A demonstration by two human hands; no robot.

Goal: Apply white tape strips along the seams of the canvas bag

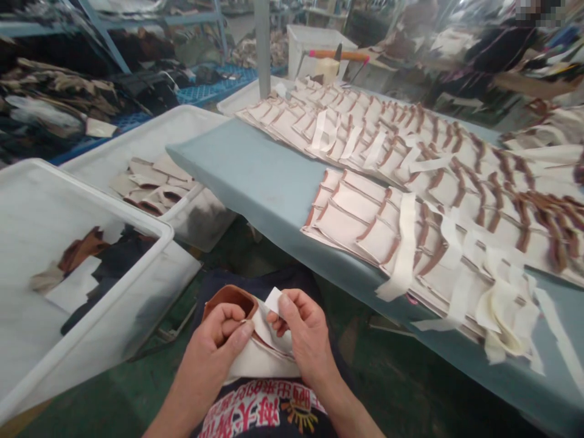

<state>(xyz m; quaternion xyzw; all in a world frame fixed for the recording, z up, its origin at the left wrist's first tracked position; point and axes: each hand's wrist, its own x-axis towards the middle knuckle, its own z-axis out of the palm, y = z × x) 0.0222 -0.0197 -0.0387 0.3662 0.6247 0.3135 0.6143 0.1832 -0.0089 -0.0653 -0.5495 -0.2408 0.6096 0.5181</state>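
Apart from pale-blue surface's edge (274, 222), left hand (218, 337) grips open, brown-rimmed cream pouch (261, 360); right hand (305, 322) pinches flat white piece (274, 300).

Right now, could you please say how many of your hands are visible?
2: the left hand gripping the brown-edged cream pouch, the right hand pinching a small white piece.

The only lettering that can be made out is Chinese, on the front of the dark garment (286, 424) the person wears. Close to the garment's visible upper edge runs a row of smaller red characters (283, 391), where 出来的 seems legible. Beside it, nearer the bottom, stand larger pale-edged red characters (262, 412), too distorted to read surely, with a yellow sun-like emblem (298, 415) by their right end.
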